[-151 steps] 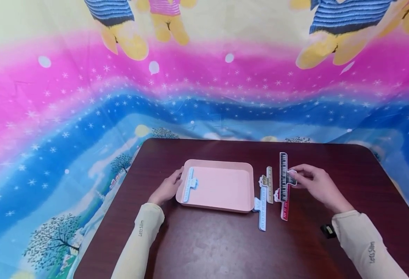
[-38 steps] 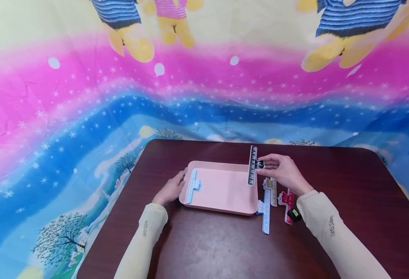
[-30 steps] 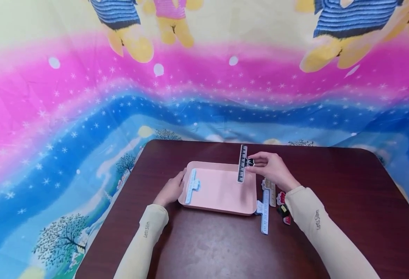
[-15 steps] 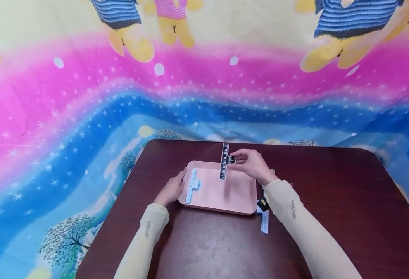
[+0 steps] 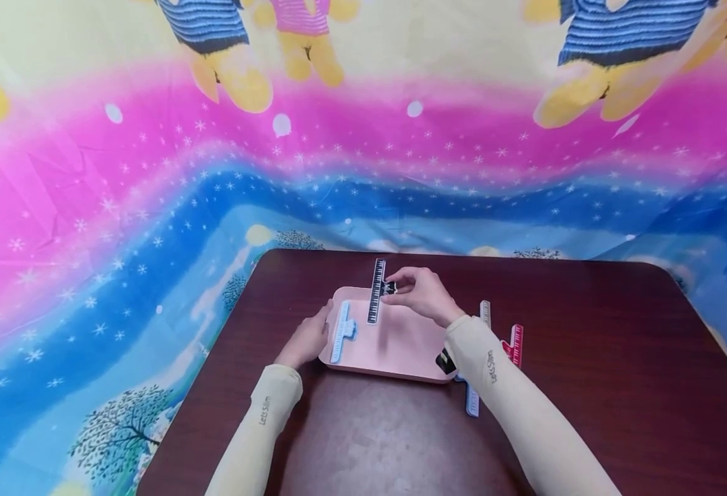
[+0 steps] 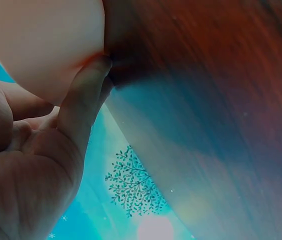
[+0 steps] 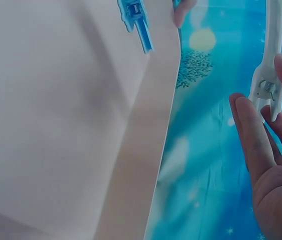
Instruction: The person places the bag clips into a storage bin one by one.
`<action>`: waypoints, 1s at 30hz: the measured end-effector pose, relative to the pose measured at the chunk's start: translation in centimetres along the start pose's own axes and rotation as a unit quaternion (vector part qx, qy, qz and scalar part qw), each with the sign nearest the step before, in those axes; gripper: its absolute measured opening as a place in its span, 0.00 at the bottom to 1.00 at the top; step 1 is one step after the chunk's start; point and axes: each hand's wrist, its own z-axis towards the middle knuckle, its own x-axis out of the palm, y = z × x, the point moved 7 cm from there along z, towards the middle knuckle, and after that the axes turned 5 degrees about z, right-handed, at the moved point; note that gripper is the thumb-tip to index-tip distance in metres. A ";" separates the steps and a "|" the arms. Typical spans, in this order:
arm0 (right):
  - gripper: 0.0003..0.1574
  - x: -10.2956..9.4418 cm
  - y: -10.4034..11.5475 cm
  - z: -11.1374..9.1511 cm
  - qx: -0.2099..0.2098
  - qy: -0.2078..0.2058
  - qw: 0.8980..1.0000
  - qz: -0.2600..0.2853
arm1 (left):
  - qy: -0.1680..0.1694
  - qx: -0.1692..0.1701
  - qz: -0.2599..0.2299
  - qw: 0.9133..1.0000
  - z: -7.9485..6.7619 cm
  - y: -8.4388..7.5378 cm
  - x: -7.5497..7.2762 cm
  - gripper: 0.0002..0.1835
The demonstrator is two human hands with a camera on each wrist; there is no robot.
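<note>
My right hand (image 5: 422, 296) pinches the handle of a black sheet-music clip (image 5: 376, 291) with a piano-key pattern, held above the left part of the pink tray (image 5: 413, 355). In the right wrist view the clip's white, spring-fitted back (image 7: 273, 40) shows between the thumb and fingers. A light-blue music clip (image 5: 340, 334) lies in the tray along its left wall. My left hand (image 5: 306, 337) rests against the tray's left side. In the left wrist view, its extended finger (image 6: 83, 95) touches the outer wall of the tray (image 6: 46, 45).
Right of the tray lie a beige clip (image 5: 486, 312), a red clip (image 5: 517, 341) and another light-blue clip (image 5: 472, 399), partly hidden by the right sleeve (image 5: 487, 365). A patterned cloth (image 5: 363, 138) hangs behind the dark wooden table (image 5: 617, 331).
My right hand picked the black clip up from beside the tray and carried it left over the tray, most recently toward the light-blue clip. My left hand has stayed at the tray's side.
</note>
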 end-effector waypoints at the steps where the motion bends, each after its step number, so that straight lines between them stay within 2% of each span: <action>1: 0.27 0.2 -0.1 0.1 0.001 -0.001 1.000 -0.001 | 0.001 0.000 0.000 1.000 0.0 0.0 0.0 0.31; 11: 0.26 2.6 -1.8 0.9 0.012 0.004 1.000 0.014 | 0.004 -0.002 -0.001 1.000 -0.3 0.4 0.0 0.31; 17: 0.23 3.1 -1.9 1.3 0.010 0.003 1.000 -0.018 | 0.000 0.005 0.001 1.000 0.0 0.2 -0.2 0.30; 24: 0.22 3.8 -2.4 1.7 0.020 0.019 0.999 -0.046 | 0.002 -0.002 -0.004 1.000 -0.1 0.3 -0.2 0.30; 30: 0.21 4.3 -2.8 1.9 0.020 0.040 0.994 -0.096 | -0.005 0.005 -0.004 1.000 0.1 0.3 -0.2 0.30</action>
